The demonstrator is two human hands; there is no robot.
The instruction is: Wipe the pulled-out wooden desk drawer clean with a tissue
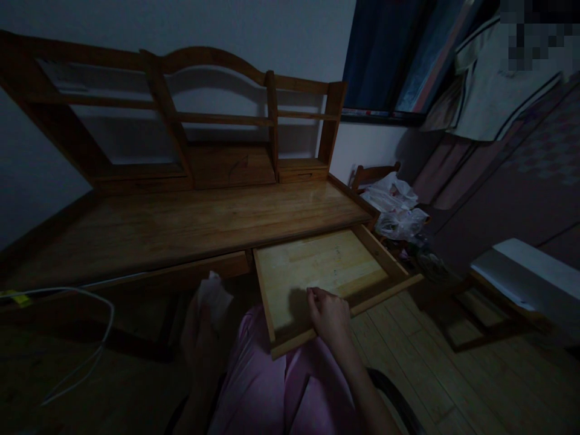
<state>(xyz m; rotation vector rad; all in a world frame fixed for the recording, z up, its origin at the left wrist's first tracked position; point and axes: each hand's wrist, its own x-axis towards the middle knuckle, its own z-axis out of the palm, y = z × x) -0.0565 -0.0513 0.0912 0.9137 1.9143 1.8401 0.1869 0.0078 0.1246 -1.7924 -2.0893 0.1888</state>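
Note:
A crumpled white tissue [216, 299] is gripped in my left hand [199, 338], which hangs in shadow left of my knees, in front of the desk [217, 217]. A wooden drawer [317, 260] is pulled out over my lap, and small dark specks dot its pale bottom board. My right hand [330, 314] is over the drawer's front edge, with its wrist across the front board. Its fingers are curled and pressed together above the bottom board. Whatever they may hold is hidden.
A wooden hutch [222, 118] stands along the back of the desk. White cable [111, 314] loops down at the left. Plastic bags [394, 202] lie on a chair to the right. A stool [493, 296] carries a white box-like object [539, 266]. Clothes [493, 84] hang at upper right.

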